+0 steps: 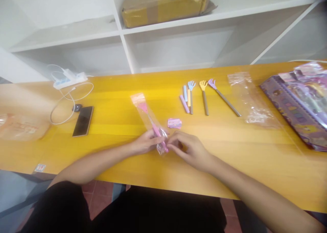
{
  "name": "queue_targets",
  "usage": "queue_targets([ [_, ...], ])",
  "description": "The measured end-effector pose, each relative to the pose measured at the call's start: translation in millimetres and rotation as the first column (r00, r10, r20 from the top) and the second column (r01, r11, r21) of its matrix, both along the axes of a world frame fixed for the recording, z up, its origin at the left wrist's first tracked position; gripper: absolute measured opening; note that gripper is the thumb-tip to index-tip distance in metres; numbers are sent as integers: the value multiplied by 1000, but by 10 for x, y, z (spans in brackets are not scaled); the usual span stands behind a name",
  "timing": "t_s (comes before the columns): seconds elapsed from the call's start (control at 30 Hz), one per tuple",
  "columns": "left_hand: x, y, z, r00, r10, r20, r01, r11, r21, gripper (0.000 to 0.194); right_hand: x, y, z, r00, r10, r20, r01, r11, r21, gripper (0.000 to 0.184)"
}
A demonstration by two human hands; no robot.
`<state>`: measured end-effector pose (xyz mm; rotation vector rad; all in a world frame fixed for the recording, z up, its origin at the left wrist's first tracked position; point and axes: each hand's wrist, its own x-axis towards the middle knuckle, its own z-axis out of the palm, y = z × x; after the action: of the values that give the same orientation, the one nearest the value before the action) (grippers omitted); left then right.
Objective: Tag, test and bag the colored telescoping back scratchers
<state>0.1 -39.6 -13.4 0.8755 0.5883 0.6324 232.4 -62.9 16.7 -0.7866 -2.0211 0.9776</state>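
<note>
My left hand [146, 142] is closed around a pink back scratcher [157, 130], which lies inside a long clear plastic bag [139, 98]. The claw end points away from me and the handle end toward me. At the handle end, the thumb and forefinger of my right hand [190, 149] pinch together at the bag's edge; the exact grip is partly hidden. Beyond my hands lie a blue back scratcher [191, 95], a yellow one [205, 98] and a purple one [224, 98], with bare metal rods. Purple [184, 104], blue [185, 93] and yellow [188, 97] handle sleeves lie beside the blue one.
A small stack of pink cards [174, 123] sits just beyond my right hand. Empty clear bags [251, 100] and a purple printed box [293, 113] with packaged items are at the right. A phone [83, 121], cable [74, 98] and power strip [70, 79] occupy the left.
</note>
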Motion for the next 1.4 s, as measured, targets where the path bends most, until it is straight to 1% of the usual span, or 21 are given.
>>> queue_targets([
  [0.1,-8,19,-45,999,22,24,-22,999,26,55,-3,11,-7,999,-39,-18,38,998,-53,15],
  [0.2,-24,33,-55,1000,5,-14,-3,993,116,67,-13,17,-25,998,-47,-29,45,997,-69,15],
  [0.3,-40,21,5,994,-45,-96,63,977,203,73,-26,16,-35,999,-40,-36,37,997,-65,12],
  [0.4,-40,-11,79,988,-29,-153,67,967,247,67,-36,9,-35,998,-48,-36,46,998,-44,12],
  [0.53,-14,-36,110,983,-15,-183,64,962,266,66,-45,-1,-55,997,-76,-13,76,997,1,11],
  [0.63,10,-38,108,977,-10,-213,72,956,283,65,-49,-6,-82,995,-99,6,99,993,68,10],
  [0.77,24,-37,128,968,-15,-252,87,956,281,46,-53,-9,-103,993,-121,14,118,982,147,8],
  [0.83,25,-40,135,965,-14,-264,92,953,289,41,-56,-9,-103,991,-131,20,126,978,164,7],
  [0.97,24,-52,108,960,-8,-281,88,959,270,40,-62,-9,-109,989,-143,26,136,972,191,6],
  [1.1,18,-49,68,962,-49,-270,109,971,212,43,-51,1,-131,988,-153,31,144,967,210,7],
  [1.17,13,-40,58,960,-51,-276,106,976,190,43,-41,12,-137,987,-159,38,151,974,169,5],
  [1.23,6,-32,49,956,-38,-290,94,979,181,44,-32,26,-137,983,-178,36,174,981,83,2],
  [1.33,-3,-25,39,951,-21,-309,88,975,203,49,-19,51,-127,979,-201,34,203,977,-71,13],
  [1.4,-9,-28,45,939,-28,-342,111,968,226,53,-8,63,-113,984,-164,61,172,973,-152,21],
])
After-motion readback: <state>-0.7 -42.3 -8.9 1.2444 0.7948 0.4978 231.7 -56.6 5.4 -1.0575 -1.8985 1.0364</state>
